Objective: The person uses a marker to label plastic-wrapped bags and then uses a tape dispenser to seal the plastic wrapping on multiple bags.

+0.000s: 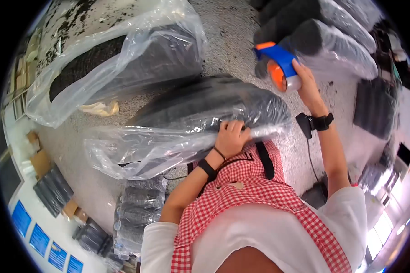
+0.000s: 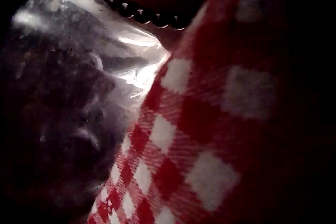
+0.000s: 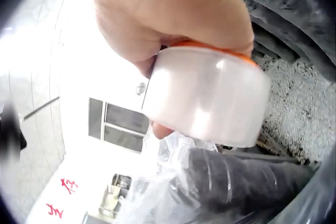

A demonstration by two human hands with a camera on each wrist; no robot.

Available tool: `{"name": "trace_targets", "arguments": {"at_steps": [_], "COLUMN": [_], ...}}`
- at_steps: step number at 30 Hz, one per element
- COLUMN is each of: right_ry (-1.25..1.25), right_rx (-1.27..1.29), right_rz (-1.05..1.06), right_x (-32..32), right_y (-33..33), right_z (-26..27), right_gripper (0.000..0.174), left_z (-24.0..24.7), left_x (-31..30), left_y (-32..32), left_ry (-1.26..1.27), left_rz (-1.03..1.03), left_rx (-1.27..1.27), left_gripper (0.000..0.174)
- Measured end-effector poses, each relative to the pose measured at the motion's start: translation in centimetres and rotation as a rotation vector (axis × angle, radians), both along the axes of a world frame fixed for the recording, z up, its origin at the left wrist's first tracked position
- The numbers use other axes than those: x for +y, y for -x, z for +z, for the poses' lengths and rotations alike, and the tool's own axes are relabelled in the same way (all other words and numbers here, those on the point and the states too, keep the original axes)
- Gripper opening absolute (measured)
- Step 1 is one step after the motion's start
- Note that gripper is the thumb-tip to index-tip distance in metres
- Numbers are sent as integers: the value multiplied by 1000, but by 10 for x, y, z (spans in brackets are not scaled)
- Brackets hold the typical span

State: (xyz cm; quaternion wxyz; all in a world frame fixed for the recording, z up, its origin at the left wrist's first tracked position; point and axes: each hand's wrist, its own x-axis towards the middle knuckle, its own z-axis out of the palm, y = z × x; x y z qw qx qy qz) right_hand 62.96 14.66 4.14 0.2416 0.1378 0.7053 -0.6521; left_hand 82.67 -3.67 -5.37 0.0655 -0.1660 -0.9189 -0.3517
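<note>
On the speckled table (image 1: pixel 225 50), a dark bundle (image 1: pixel 205 98) lies before my checked apron (image 1: pixel 278 195), its clear plastic (image 1: pixel 118 148) loose at left. My right hand (image 1: pixel 308 86) curls round a tape dispenser (image 1: pixel 284 59) beyond it, likely kept clear against sticking. My left hand (image 1: pixel 232 139) lies bent-fingered on the plastic, perhaps steadying it; fingertips hidden, pinching or pressing I cannot tell.

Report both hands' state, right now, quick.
Left hand: on the plastic-wrapped black bundle; whether it grips or only presses cannot be told.
Right hand: closed, holding the blue-and-orange tape dispenser.
</note>
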Motion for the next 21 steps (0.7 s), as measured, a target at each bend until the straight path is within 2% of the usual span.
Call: {"name": "trace_targets", "arguments": {"at_steps": [3,6,8,9,12,14,15,16,17,18,20,21], "right_ry": [-30,-189,-294,-276,-349,-309,-295,-280,-265,-251,-426,-478], "right_rx": [-72,-101,-124,-133,-79,72,116,159,83,8,97,54], "right_rz": [-48,-12,-15,-6,24,-83,-22,41,37,32,119,152], "right_x": [-13,-51,-53,-46,-34,-56,-38,-13,2,13,32,55], "right_y": [-33,-50,-69,-79,-105,-140,-160,-181,-210,-240,-289,-327], "right_z": [11,-14,-28,-36,-18,59,49,34,37,44,49,32], "right_gripper": [40,41,43,45,44,40,37,34,31,29,25,26], "left_z": [-4,-29,-39,-3,-3,-63,-5,-10,-12,-16,-83,-21], "left_x": [8,18,23,16,12,13,3,-2,-6,-11,-22,-25], "left_y": [-11,-19,-21,-9,0,9,27,37,47,62,84,92], "left_ry": [-65,-17,-19,-18,21,32,59,112,117,120,170,172], "left_rz": [-13,3,61,99,117,149,171,162,189,215,258,245], "left_rx": [-18,-106,-98,-24,-39,-67,-97,-115,-112,-107,-41,-91], "left_gripper": [16,14,14,18,19,19,18,18,19,20,22,22]}}
